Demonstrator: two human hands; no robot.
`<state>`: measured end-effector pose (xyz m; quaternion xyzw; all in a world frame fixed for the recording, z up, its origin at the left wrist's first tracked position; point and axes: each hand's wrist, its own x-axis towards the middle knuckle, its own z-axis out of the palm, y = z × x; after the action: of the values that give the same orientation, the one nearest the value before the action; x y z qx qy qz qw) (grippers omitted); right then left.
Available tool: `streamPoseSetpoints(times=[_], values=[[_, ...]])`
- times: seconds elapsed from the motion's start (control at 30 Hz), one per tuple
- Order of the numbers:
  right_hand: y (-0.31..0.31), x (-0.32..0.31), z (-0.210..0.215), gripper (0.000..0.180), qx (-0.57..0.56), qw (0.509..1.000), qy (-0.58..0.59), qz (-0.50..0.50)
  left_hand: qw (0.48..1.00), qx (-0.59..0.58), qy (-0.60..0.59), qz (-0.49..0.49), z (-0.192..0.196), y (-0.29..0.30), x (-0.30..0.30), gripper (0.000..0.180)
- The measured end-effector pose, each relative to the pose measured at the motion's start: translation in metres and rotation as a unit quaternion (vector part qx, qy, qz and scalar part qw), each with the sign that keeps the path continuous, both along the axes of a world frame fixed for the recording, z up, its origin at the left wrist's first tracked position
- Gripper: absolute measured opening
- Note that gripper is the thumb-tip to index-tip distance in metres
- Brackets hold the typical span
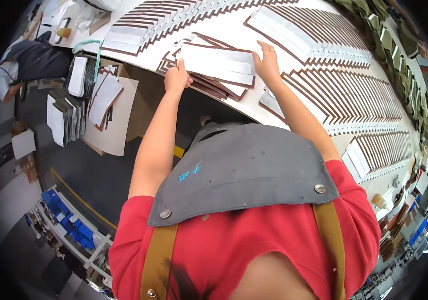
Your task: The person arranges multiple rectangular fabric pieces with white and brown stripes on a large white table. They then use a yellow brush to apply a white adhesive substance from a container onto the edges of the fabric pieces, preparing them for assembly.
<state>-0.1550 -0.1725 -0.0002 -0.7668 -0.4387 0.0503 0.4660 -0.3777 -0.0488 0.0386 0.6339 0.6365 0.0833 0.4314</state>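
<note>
A flat white panel with a brown border (216, 61) lies on top of a loose pile of similar panels (211, 86) at the table's near edge. At its left end, my left hand (177, 79) grips the edge, thumb on top and fingers curled below. My right hand (268, 64) is beside the panel's right end, fingers stretched out and thumb close to the border. A ring shows on one of its fingers. Whether the right thumb touches the panel, I cannot tell.
Overlapping rows of brown-edged panels (356, 100) cover the white table. Green fabric pieces (399, 70) run along its far right side. To the left, a board (119, 132) holds stacked panels, and a person in dark clothing (41, 60) works nearby. Blue items (69, 217) sit on a rack at lower left.
</note>
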Motion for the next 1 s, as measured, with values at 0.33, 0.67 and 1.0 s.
streamPoseSetpoints(times=[0.33, 0.67, 1.0], values=[[0.001, -0.076, 0.017, 0.01, -0.084, 0.957, 0.09, 0.261, 0.917, -0.208, -0.309, 0.145, -0.001, -0.009, 0.008, 0.034], [0.015, -0.078, 0.008, 0.008, -0.117, 0.95, 0.161, 0.241, 0.9, -0.257, -0.343, 0.082, -0.014, -0.023, 0.015, 0.023], [0.01, -0.093, 0.021, 0.008, -0.057, 0.943, 0.235, 0.23, 0.932, -0.187, -0.306, 0.058, -0.013, -0.019, 0.016, 0.019]])
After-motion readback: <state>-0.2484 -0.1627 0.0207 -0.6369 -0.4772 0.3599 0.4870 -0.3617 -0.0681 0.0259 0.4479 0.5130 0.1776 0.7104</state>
